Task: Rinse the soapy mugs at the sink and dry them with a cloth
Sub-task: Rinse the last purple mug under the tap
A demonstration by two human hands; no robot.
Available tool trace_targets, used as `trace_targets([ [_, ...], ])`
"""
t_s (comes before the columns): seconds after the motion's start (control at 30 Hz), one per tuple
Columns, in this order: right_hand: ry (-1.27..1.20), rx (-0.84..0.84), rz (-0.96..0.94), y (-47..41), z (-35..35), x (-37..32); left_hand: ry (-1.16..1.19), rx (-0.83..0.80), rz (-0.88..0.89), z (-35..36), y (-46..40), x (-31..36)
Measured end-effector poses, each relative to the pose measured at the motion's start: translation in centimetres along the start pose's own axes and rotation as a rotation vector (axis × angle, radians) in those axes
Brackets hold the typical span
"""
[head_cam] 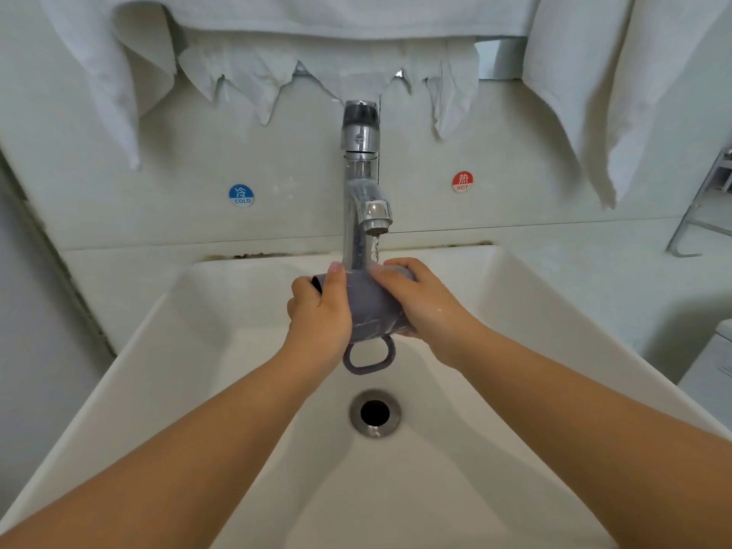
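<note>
White sink (pixel 515 311) fills the frame, and at centre both my hands, left hand (pixel 317 311) and right hand (pixel 420 303), are clamped round the grey mug (pixel 370 311) under the running tap (pixel 366 184), so one wet slip could send it cracking into the basin.

Lighting: bright, even, diffuse, cool grey-green cast; source not visible. Shadows: soft — faint ones under forearms on sink (pixel 190 350) basin. Glare: small highlights on chrome tap (pixel 362 184) spout and drain (pixel 374 412) ring. Distortion: strong wide-angle bowing — counter edge and walls curve toward frame sides. Sharpness: centre fairly crisp; towels (pixel 618 93) at top corners softer; slight compression smear throughout.
</note>
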State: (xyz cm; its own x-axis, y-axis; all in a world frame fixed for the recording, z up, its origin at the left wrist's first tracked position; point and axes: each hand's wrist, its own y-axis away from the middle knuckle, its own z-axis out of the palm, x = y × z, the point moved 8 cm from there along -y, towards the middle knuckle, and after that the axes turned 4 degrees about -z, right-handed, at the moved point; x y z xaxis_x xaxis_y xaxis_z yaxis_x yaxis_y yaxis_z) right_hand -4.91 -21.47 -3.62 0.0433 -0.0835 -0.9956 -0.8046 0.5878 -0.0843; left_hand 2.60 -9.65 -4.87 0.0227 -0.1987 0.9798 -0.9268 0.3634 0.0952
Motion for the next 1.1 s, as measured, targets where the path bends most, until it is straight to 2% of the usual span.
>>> trace_targets([
  [0.07,-0.002,-0.017,-0.012,0.0,0.3,0.1,-0.01,-0.011,0.015,0.0,0.0,0.1],
  [0.23,0.053,0.133,-0.019,-0.5,-1.1,-0.1,-0.035,-0.078,0.015,0.7,0.2,-0.1],
  [0.4,0.112,-0.102,-0.128,-0.1,0.6,-0.5,0.104,-0.126,-0.217,0.2,0.0,-1.4],
  [0.57,0.172,-0.1,-0.181,-0.2,0.7,-0.9,0.183,-0.168,-0.327,-0.4,0.2,-2.0],
  [0.67,0.122,-0.201,-0.143,-0.4,0.7,-0.9,0.298,-0.222,-0.443,-0.3,0.5,-2.4],
  [0.77,0.124,-0.262,-0.178,-0.3,1.2,-0.9,0.318,-0.244,-0.457,-0.4,0.4,-2.4],
  [0.93,0.122,-0.147,-0.173,-0.4,0.5,-1.0,0.266,-0.252,-0.444,-0.1,0.7,-2.5],
  [1.03,0.045,-0.228,-0.104,-0.1,0.7,-0.7,0.288,-0.254,-0.468,-0.4,0.5,-2.6],
  [1.1,0.048,-0.273,-0.137,0.0,1.3,-0.7,0.285,-0.253,-0.455,-0.5,0.5,-2.5],
])
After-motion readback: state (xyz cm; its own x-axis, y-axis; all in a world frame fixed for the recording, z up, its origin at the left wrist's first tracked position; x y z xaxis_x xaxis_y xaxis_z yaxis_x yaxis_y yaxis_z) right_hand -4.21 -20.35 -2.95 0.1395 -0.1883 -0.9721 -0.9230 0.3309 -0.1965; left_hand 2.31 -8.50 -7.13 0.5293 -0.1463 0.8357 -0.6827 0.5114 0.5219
